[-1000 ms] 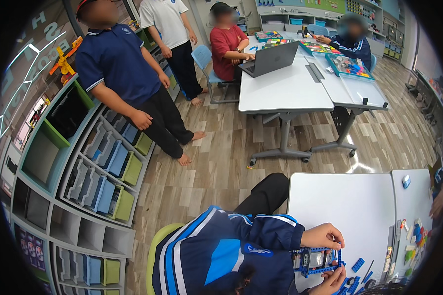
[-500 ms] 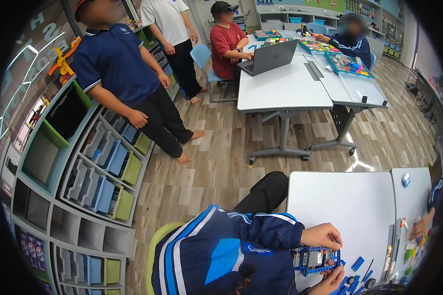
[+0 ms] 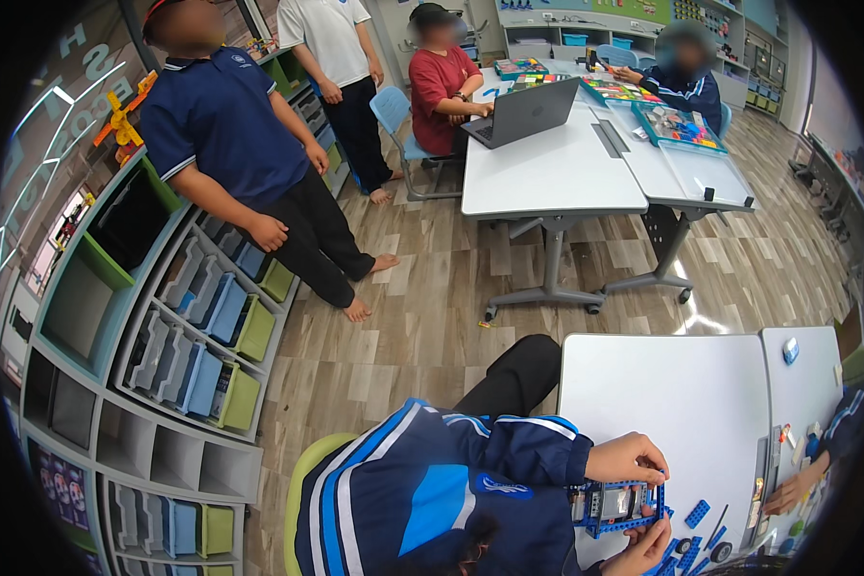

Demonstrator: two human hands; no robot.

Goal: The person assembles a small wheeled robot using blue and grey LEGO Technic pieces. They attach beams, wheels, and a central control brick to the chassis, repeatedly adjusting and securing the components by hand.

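Observation:
Near the lower right, a blue building-brick frame (image 3: 624,525) surrounds a grey block (image 3: 620,501). My left hand (image 3: 630,459) has its thumb and fingers pinched at the frame's right end, on an upright blue beam (image 3: 660,499). Below it, my right hand (image 3: 640,549) grips the lower corner of the same end, partly cut off by the picture's edge. Part of the frame's left side lies against my dark blue jacket sleeve and is hidden. Beside the hands lie a blue brick plate (image 3: 698,514), loose blue beams and small black wheels (image 3: 721,552).
A white table (image 3: 667,394) carries the loose parts. At its right side another person's hand (image 3: 787,490) reaches over scattered bricks. Beyond, people stand and sit around a second white table (image 3: 547,178) with a laptop (image 3: 528,113). Drawer shelves (image 3: 192,326) line the left.
My hands stay nearly still on the blue frame. At the right, the other person's hand has moved down and left across the table.

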